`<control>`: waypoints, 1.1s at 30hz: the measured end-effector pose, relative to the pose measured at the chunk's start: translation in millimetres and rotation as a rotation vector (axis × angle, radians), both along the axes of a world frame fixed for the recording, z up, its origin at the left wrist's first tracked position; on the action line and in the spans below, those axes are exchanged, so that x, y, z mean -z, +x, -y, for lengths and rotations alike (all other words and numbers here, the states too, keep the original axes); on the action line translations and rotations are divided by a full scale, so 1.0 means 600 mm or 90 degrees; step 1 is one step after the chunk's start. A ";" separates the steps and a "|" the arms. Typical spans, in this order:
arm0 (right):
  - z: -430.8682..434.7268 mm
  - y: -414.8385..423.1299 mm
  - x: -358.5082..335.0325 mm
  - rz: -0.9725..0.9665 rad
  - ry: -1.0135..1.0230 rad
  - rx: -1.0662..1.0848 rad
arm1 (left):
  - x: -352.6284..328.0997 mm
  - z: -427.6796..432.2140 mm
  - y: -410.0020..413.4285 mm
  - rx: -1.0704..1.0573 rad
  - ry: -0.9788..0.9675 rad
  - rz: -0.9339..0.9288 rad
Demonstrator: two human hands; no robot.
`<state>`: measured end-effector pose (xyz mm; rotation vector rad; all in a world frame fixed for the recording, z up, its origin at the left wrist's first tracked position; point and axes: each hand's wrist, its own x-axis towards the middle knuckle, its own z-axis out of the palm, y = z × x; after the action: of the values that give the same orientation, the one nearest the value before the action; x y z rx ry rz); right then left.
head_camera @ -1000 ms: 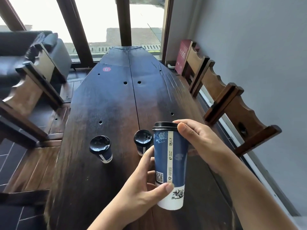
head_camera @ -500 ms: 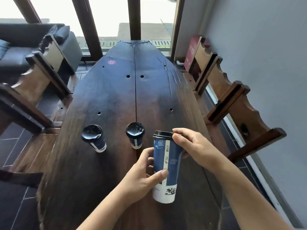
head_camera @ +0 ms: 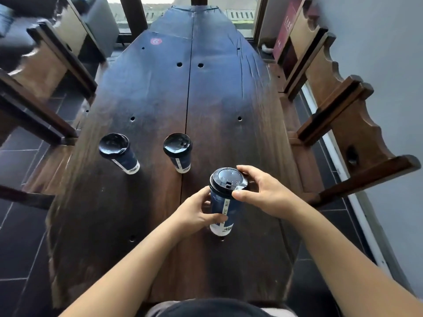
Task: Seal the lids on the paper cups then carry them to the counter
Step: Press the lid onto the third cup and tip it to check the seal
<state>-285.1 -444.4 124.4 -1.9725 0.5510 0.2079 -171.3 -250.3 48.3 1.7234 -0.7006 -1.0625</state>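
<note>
Cups, paper, dark blue with black lids: three on the long wooden table [head_camera: 146, 92].

Item 1: near cup [head_camera: 223, 202], at 5 o'clock from table centre. Half a second ago it hung above the wood; now its base appears to rest on it. Left hand [head_camera: 198, 211] wraps the lower body, fingers curled snug. Right hand [head_camera: 261, 193] arches over the lid [head_camera: 227, 180], thumb and fingertips pinching the rim. Judged: set down for bracing, lid being pressed home.

Item 2: middle cup [head_camera: 178, 152], at 12 o'clock from item 1, lidded, untouched.

Item 3: far-left cup [head_camera: 119, 153], at 10 o'clock from item 1, lidded, untouched.

Seal on items 2 and 3 cannot be confirmed. Carrying not begun; counter not in view.
</note>
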 end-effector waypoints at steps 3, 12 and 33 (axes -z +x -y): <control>0.006 0.009 0.028 -0.011 -0.017 -0.006 | 0.030 0.015 0.013 0.006 0.021 0.022; 0.025 0.030 0.088 -0.034 -0.055 0.013 | 0.094 0.058 0.046 0.019 0.033 0.097; 0.031 0.020 0.140 0.001 -0.120 0.005 | 0.155 0.085 0.041 -0.025 0.022 0.102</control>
<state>-273.3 -462.8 40.6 -2.1527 0.5960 0.1545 -146.5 -301.2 -44.8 1.8586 -0.7496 -0.9221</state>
